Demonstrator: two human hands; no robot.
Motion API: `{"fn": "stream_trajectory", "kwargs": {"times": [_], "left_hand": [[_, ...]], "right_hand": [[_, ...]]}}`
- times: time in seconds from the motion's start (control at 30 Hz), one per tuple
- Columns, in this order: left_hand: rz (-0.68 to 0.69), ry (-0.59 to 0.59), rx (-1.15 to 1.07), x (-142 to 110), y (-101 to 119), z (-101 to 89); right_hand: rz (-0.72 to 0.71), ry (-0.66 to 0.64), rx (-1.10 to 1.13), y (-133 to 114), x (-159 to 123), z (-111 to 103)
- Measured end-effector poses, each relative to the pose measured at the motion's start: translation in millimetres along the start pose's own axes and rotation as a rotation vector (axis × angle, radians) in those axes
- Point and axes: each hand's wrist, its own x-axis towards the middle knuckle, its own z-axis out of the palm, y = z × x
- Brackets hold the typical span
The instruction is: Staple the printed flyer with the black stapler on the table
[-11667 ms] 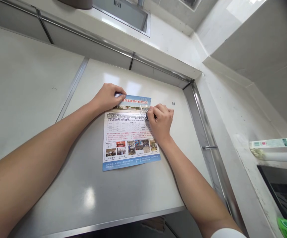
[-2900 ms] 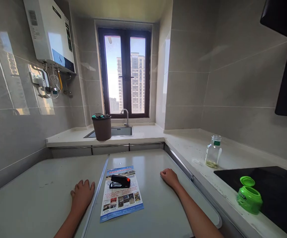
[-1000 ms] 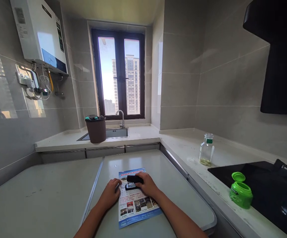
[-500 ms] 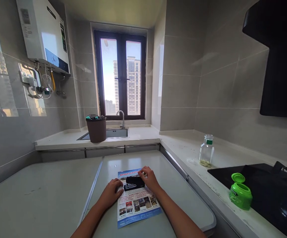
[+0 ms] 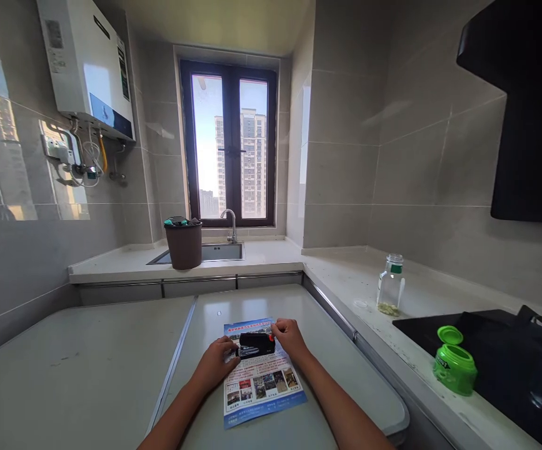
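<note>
A black stapler (image 5: 257, 343) lies across a printed flyer (image 5: 264, 400) on the glass-topped table. My left hand (image 5: 215, 362) is closed at the stapler's left end, its fingertips against it. My right hand (image 5: 291, 339) has curled fingers at the stapler's right end, where a small red part shows beside the thumb. The flyer has blue borders, red and dark print and a row of small photos. It lies flat, with its upper part partly under the stapler.
A tiny pale piece (image 5: 219, 313) lies on the table (image 5: 87, 375) beyond the flyer. On the right counter (image 5: 331, 281) stand a glass jar (image 5: 390, 287) and an open green tub (image 5: 455, 369) beside a black hob (image 5: 496, 350). A brown bin (image 5: 184, 247) stands by the sink (image 5: 224, 251).
My right hand has shifted slightly right and its fingers have curled in, uncovering the stapler's red part. My left hand has moved slightly right, closer in on the stapler's left end.
</note>
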Motion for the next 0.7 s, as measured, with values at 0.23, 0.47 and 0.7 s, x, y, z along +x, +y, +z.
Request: {"fn": "stream_trajectory", "kwargs": {"times": [0.23,0.47,0.7], "left_hand": [[-0.017,0.044,-0.153,8,-12,4.8],[0.003,0.066,-0.234,10,-17,7.3],[0.007,0.071,-0.194,8,-11,0.4]], "right_hand": [[0.066,-0.014,0.06,12,0,12],[0.058,0.026,-0.017,3,-4,19],[-0.103,-0.141,-0.008,-16,-7,9]]}}
